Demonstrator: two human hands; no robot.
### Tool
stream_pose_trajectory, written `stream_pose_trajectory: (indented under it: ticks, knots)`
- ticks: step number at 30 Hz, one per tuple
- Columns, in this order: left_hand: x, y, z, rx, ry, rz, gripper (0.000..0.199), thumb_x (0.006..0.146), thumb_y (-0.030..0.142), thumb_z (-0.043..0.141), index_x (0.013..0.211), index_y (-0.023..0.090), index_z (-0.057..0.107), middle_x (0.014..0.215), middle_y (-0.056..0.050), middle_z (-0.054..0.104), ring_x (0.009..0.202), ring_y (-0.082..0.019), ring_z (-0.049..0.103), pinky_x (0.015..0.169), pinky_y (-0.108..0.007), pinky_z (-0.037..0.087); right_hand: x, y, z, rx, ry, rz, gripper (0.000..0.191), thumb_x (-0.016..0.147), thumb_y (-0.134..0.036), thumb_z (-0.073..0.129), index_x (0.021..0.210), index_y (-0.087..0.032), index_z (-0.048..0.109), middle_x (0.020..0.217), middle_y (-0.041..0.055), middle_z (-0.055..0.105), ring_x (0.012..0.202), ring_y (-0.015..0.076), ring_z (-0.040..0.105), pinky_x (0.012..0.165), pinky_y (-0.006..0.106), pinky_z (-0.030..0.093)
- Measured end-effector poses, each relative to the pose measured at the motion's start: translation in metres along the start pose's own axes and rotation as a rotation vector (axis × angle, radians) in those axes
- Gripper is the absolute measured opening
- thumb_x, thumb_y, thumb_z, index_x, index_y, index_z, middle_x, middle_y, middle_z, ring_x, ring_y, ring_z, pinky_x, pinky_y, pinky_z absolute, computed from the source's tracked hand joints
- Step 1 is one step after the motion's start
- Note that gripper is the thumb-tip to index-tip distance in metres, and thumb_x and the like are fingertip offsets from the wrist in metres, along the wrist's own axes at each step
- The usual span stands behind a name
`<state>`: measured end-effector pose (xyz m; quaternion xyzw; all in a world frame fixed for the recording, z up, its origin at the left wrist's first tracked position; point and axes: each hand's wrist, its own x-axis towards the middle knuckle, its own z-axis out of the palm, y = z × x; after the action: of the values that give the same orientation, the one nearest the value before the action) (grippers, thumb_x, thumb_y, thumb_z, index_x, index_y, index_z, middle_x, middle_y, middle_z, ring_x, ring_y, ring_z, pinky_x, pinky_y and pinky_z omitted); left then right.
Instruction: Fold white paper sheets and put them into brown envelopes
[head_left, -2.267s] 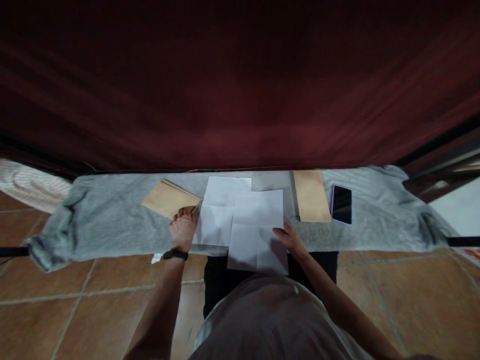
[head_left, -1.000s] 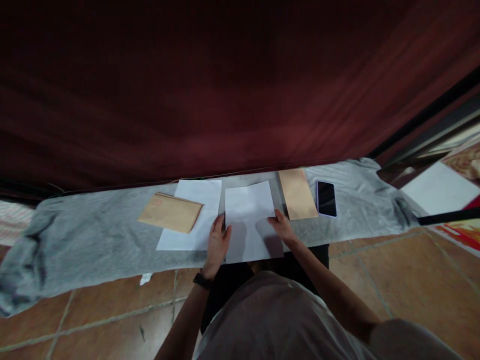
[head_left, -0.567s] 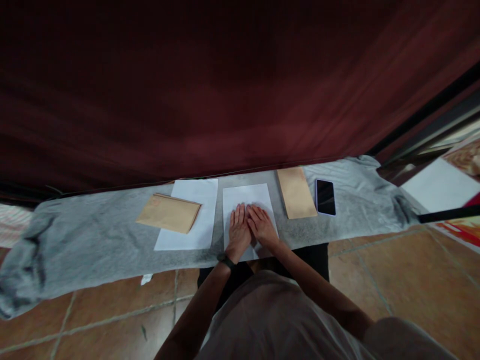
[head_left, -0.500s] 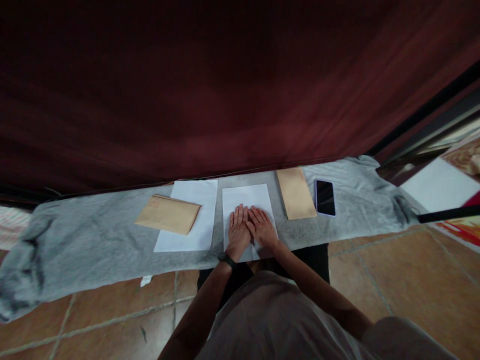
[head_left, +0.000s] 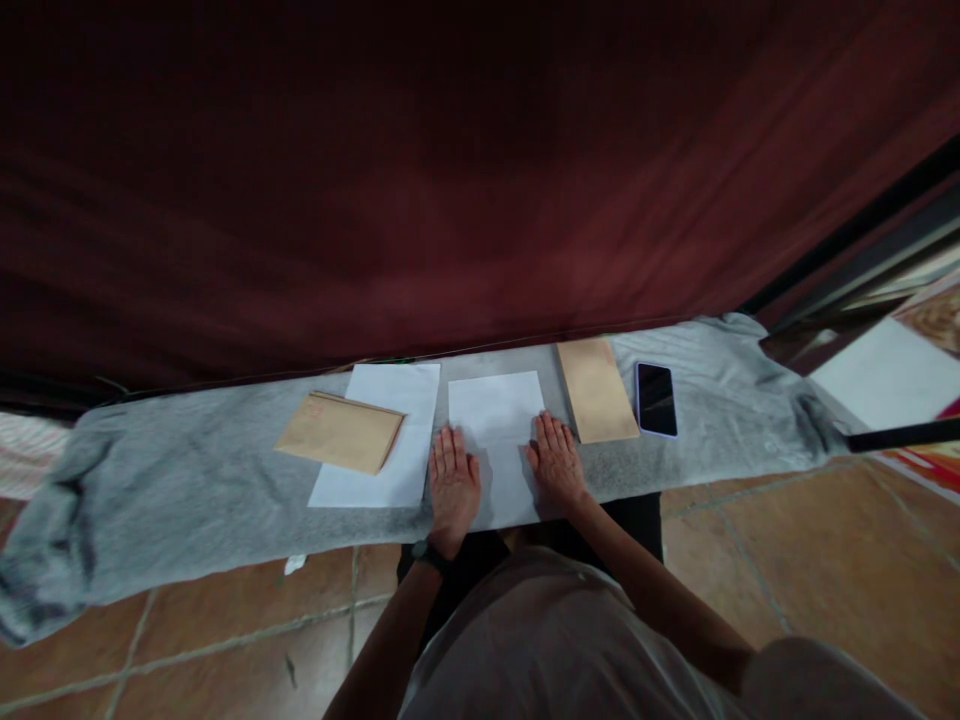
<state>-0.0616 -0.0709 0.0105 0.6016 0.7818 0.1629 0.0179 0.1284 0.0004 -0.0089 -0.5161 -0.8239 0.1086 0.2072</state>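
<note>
Flatly, both hands (head_left: pixel 454 488) (head_left: pixel 556 464) press white paper (head_left: pixel 499 402).

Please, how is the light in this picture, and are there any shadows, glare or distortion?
Head view: dim, with the dark red cloth nearly black at the top; soft shadows on the white sheet between left hand and right hand; no strong glare on the phone; wide-angle stretching near the edges.
</note>
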Motion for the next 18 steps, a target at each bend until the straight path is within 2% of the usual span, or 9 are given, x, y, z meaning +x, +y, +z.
stream_pose_trajectory:
  ticks: [2,4,7,9,14,16,18]
  knots:
    - [-0.008,0.010,0.002,0.008,-0.034,0.091,0.060,0.102,0.026,0.034,0.160,0.013,0.026,0.165,-0.015,0.028,0.156,-0.028,0.016,0.125,-0.053,0.022,-0.004,-0.016,-0.001,0.016,-0.027,-0.025,0.060,0.105,-0.034,0.036,0.159,-0.009,0.028,0.161,0.0188,0.034,0.150,0.0334,0.031,0.120,0.056,0.025]
    - [-0.015,0.020,0.006,0.013,-0.103,0.174,0.061,0.099,0.022,0.037,0.159,0.016,0.029,0.165,-0.012,0.030,0.156,-0.027,0.016,0.126,-0.052,0.021,-0.011,-0.033,-0.001,0.045,-0.089,-0.115,0.059,0.105,-0.035,0.036,0.159,-0.012,0.029,0.162,0.0147,0.035,0.151,0.0302,0.030,0.122,0.052,0.025]
    - [-0.020,0.024,0.009,0.017,-0.166,0.200,0.060,0.098,0.021,0.038,0.158,0.016,0.033,0.164,-0.011,0.033,0.155,-0.027,0.018,0.126,-0.050,0.022,-0.026,-0.044,-0.001,0.063,-0.137,-0.204,0.058,0.106,-0.036,0.037,0.160,-0.016,0.029,0.161,0.0104,0.038,0.149,0.0263,0.034,0.124,0.048,0.024]
    - [-0.024,0.018,0.009,0.010,-0.157,0.180,0.058,0.100,0.024,0.037,0.157,0.017,0.034,0.163,-0.011,0.034,0.154,-0.026,0.022,0.126,-0.049,0.023,-0.036,-0.038,-0.003,0.041,-0.125,-0.192,0.059,0.105,-0.038,0.040,0.160,-0.017,0.029,0.161,0.0109,0.038,0.149,0.0269,0.035,0.124,0.049,0.023]
    - [-0.029,-0.011,0.004,-0.104,-0.068,0.059,0.058,0.100,0.030,0.040,0.156,0.013,0.035,0.161,-0.017,0.036,0.152,-0.029,0.029,0.124,-0.052,0.027,-0.048,-0.003,-0.013,-0.017,-0.091,-0.161,0.063,0.104,-0.039,0.045,0.160,-0.016,0.026,0.162,0.0141,0.035,0.149,0.0296,0.033,0.123,0.052,0.025]
    - [-0.021,-0.019,0.003,-0.226,-0.040,-0.025,0.059,0.099,0.029,0.044,0.154,0.013,0.036,0.160,-0.019,0.038,0.148,-0.030,0.037,0.120,-0.051,0.033,-0.049,0.008,-0.014,-0.025,-0.074,-0.151,0.064,0.104,-0.036,0.044,0.160,-0.013,0.025,0.162,0.0164,0.035,0.149,0.0307,0.033,0.122,0.052,0.029]
    - [-0.004,-0.023,0.001,-0.388,-0.016,-0.141,0.060,0.096,0.029,0.049,0.152,0.014,0.039,0.154,-0.020,0.046,0.137,-0.030,0.052,0.114,-0.051,0.042,-0.048,0.013,-0.013,-0.015,-0.052,-0.147,0.063,0.104,-0.032,0.043,0.160,-0.012,0.021,0.162,0.0175,0.034,0.149,0.0310,0.033,0.120,0.052,0.033]
